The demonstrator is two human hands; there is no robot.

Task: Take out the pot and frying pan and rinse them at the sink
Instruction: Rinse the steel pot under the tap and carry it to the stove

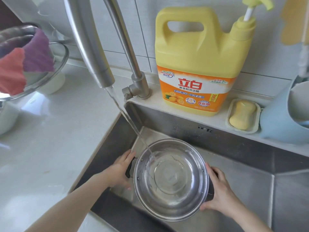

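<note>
A shiny steel pot [172, 195] with black side handles is held inside the steel sink [250, 164], its mouth facing up. My left hand [119, 171] grips the pot's left handle and my right hand [218, 192] grips the right one. Water runs from the tap spout [100, 67] in a slanted stream and lands inside the pot, where a little water pools at the bottom. No frying pan is in view.
A big yellow detergent jug [197, 64] and a soap dish [243, 115] stand on the ledge behind the sink. A pale blue basket [277, 124] sits at the right. On the white counter at left, a glass bowl [55, 67] holds coloured cloths [25, 61].
</note>
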